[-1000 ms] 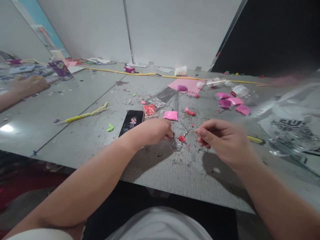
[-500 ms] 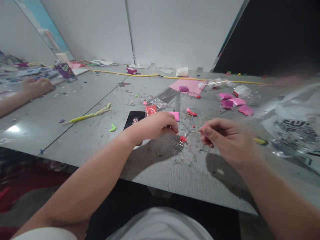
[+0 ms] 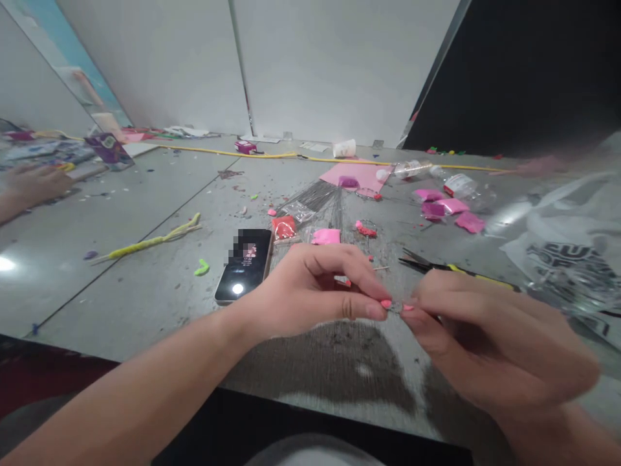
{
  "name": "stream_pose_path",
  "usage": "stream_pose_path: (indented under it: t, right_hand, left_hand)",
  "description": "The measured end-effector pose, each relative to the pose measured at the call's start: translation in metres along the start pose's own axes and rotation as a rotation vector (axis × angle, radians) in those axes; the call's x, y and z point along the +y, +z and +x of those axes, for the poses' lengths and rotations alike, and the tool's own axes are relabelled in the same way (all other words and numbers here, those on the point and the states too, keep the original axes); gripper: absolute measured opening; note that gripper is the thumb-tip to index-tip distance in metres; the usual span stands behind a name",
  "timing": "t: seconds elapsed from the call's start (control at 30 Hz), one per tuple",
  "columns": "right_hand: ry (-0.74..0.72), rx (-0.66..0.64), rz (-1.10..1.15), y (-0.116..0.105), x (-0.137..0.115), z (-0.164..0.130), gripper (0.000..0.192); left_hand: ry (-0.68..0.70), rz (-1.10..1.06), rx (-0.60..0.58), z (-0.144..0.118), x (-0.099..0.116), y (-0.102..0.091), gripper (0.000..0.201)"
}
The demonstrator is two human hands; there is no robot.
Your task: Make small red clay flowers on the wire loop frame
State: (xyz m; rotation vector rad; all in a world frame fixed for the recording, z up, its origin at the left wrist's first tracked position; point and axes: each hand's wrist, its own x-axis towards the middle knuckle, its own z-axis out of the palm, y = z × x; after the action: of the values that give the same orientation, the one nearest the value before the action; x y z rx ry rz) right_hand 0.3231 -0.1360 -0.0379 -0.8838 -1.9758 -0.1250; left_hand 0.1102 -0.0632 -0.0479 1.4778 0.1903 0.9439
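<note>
My left hand [image 3: 325, 291] pinches a small bright pink lump of modelling clay [image 3: 385, 303] between thumb and forefinger. Almost touching it, my right hand [image 3: 490, 336] is closed in a pinch on another pink bit of clay [image 3: 408, 308]. A thin, greyish wire-like piece shows in the gap between the fingertips; which hand has it I cannot tell. Behind the left fingers, a red clay bit [image 3: 343, 281] is partly hidden. A toothpick [image 3: 381, 268] lies just past the left knuckles. Farther back rests a wire ring with red clay [image 3: 366, 230].
Scissors [image 3: 431, 264] lie beyond my right hand, partly covered. Left of my hand is a phone [image 3: 245, 265], with red [image 3: 284, 228] and pink [image 3: 326, 237] clay packets behind. A plastic bag [image 3: 572, 246] stands right. At far left, another person's hand [image 3: 39, 184] works.
Both hands have come together, the left moving right. The toothpick has left my right hand and lies on the table. The phone and scissors now show more; the view has shifted slightly.
</note>
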Motion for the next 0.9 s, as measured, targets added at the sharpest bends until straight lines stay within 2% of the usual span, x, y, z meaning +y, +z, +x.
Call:
stream_pose_path:
  t: [0.2, 0.6, 0.9]
  right_hand:
    - [-0.054, -0.099, 0.082, -0.003, -0.004, 0.01, 0.017]
    - [-0.066, -0.138, 0.092, -0.004, -0.008, 0.018, 0.019]
    - [-0.041, -0.112, 0.083, -0.001, -0.009, 0.016, 0.016]
  left_hand:
    - [0.03, 0.011, -0.071, -0.002, 0.002, 0.0, 0.028]
    - [0.045, 0.104, -0.067, -0.001, 0.004, 0.002, 0.011]
    - [0.046, 0.11, -0.085, -0.001, 0.003, 0.0, 0.011]
